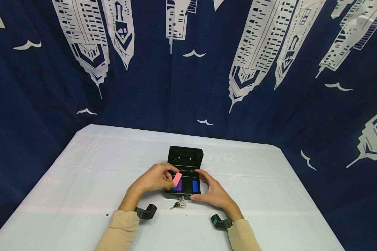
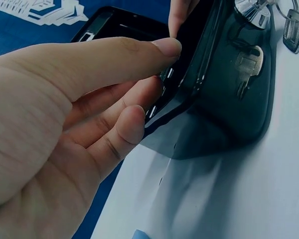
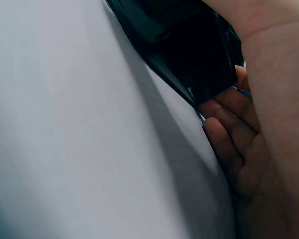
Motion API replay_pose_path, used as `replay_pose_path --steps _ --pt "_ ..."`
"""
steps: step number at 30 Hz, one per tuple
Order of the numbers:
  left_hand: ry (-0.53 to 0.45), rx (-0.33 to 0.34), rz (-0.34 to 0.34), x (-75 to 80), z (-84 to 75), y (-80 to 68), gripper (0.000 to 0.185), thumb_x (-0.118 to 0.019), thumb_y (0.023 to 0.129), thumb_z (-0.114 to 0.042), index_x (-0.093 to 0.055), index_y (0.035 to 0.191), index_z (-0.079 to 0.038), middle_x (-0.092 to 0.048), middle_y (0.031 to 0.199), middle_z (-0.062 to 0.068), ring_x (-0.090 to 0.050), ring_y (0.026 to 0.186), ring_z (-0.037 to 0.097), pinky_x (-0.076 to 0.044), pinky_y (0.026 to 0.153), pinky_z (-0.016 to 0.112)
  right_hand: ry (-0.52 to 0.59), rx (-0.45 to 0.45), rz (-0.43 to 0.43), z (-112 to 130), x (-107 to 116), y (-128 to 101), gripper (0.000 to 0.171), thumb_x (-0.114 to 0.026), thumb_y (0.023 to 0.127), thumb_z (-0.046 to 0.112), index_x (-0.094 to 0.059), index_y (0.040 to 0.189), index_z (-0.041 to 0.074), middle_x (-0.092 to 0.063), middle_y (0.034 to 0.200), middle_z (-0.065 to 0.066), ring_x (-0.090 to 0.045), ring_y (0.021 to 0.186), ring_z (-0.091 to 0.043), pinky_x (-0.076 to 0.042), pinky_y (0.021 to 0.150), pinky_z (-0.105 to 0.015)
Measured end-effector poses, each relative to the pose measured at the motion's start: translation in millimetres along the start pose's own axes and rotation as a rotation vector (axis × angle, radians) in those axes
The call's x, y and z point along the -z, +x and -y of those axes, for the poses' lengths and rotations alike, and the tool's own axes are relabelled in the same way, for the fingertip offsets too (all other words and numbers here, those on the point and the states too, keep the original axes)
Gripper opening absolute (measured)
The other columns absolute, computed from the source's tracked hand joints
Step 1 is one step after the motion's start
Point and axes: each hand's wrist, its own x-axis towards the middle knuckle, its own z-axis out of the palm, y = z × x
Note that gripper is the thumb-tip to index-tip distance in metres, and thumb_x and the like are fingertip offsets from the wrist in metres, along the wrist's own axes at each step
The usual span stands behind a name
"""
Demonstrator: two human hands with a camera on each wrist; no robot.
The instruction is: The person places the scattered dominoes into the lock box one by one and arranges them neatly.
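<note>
A black metal cash box (image 1: 172, 196) stands on the table with its lid (image 1: 185, 157) raised. Above its left side, my left hand (image 1: 152, 178) pinches a small pink rectangular piece (image 1: 177, 179), tilted, between thumb and fingers. That piece cannot be made out in the left wrist view. My right hand (image 1: 215, 192) holds the box's right side, thumb at the front corner and fingers toward the back. Inside lie a purple piece (image 1: 179, 185), a blue piece (image 1: 195, 186) and, at the left, a yellow piece (image 1: 168, 184) partly covered by my left hand.
Keys (image 1: 175, 205) hang at the lock (image 2: 254, 12) on the box's front. The white-covered table (image 1: 254, 181) extends around the box. Behind it hangs a dark blue cloth (image 1: 144, 101) printed with white buildings. A tiny dark speck (image 1: 107, 215) lies at the left.
</note>
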Motion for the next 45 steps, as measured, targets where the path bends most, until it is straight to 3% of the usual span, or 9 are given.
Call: replay_pose_path --steps 10,17,28,39,45 --pt "0.056 -0.012 -0.02 -5.2 -3.7 3.0 0.045 -0.075 0.073 -0.02 -0.06 0.114 -0.012 -0.062 0.079 -0.005 -0.057 0.064 0.007 -0.047 0.06 0.019 -0.012 0.009 -0.006 1.0 -0.1 -0.1 0.093 -0.078 0.053 0.059 -0.03 0.132 0.046 -0.044 0.13 0.016 -0.045 0.119 -0.008 -0.037 0.103 -0.036" --pt "0.093 -0.054 -0.049 -12.2 -7.1 7.2 0.045 -0.076 0.072 -0.024 -0.061 0.112 -0.009 -0.06 0.084 0.001 -0.054 0.062 0.006 -0.046 0.057 0.018 -0.01 -0.002 -0.003 1.4 0.6 -0.3 0.093 -0.077 0.054 0.059 -0.03 0.133 0.046 -0.044 0.13 0.016 -0.046 0.119 -0.01 -0.037 0.103 -0.037" --pt "0.241 -0.066 -0.085 -30.6 -12.0 13.7 0.046 -0.073 0.073 -0.034 -0.062 0.111 -0.011 -0.06 0.09 -0.002 -0.056 0.073 0.01 -0.044 0.066 0.019 -0.019 -0.027 -0.001 -0.2 0.6 -0.9 0.093 -0.077 0.054 0.06 -0.028 0.132 0.048 -0.043 0.131 0.014 -0.045 0.121 -0.012 -0.037 0.103 -0.039" --pt "0.273 -0.107 -0.123 -45.7 -10.5 17.7 0.047 -0.072 0.074 -0.034 -0.062 0.113 -0.01 -0.061 0.096 0.001 -0.054 0.079 0.01 -0.044 0.067 0.019 -0.029 -0.026 -0.007 1.1 0.7 -1.7 0.094 -0.077 0.053 0.06 -0.028 0.133 0.048 -0.042 0.133 0.013 -0.045 0.122 -0.012 -0.037 0.103 -0.04" --pt "0.304 -0.093 -0.135 -50.6 -10.2 19.3 0.048 -0.072 0.075 -0.034 -0.06 0.116 -0.012 -0.06 0.099 -0.002 -0.053 0.08 0.008 -0.045 0.069 0.02 -0.031 -0.023 -0.004 1.6 1.0 -2.0 0.093 -0.078 0.054 0.058 -0.028 0.132 0.048 -0.042 0.133 0.013 -0.045 0.122 -0.012 -0.037 0.103 -0.038"
